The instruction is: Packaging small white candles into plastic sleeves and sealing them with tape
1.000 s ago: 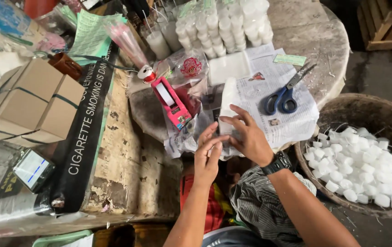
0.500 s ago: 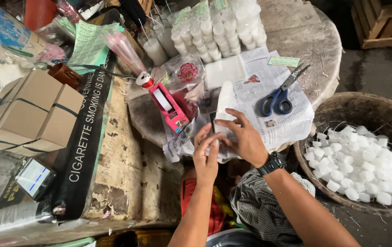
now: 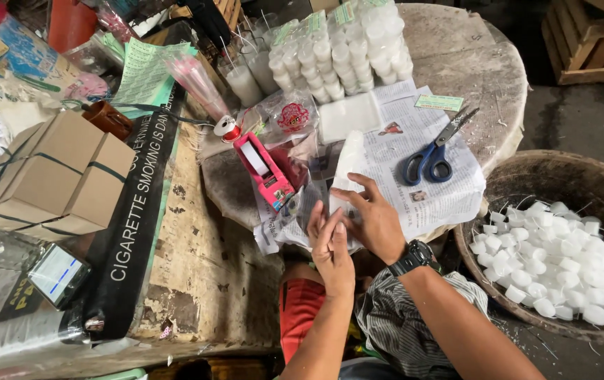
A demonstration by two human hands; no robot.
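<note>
My right hand [image 3: 379, 222] pins the near end of the white wrapped packet [image 3: 348, 165] on the newspaper [image 3: 443, 190], its long axis running away from me, left hand [image 3: 331, 246] flat-fingered just beside, holding nothing I can see.

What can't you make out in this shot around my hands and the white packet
- Head view: the near end of the white packet is covered by the right hand and left hand.
- How the fingers grip it is hidden by the backs of the hands.
- The basket of white candles is cut off by the right edge.
</note>
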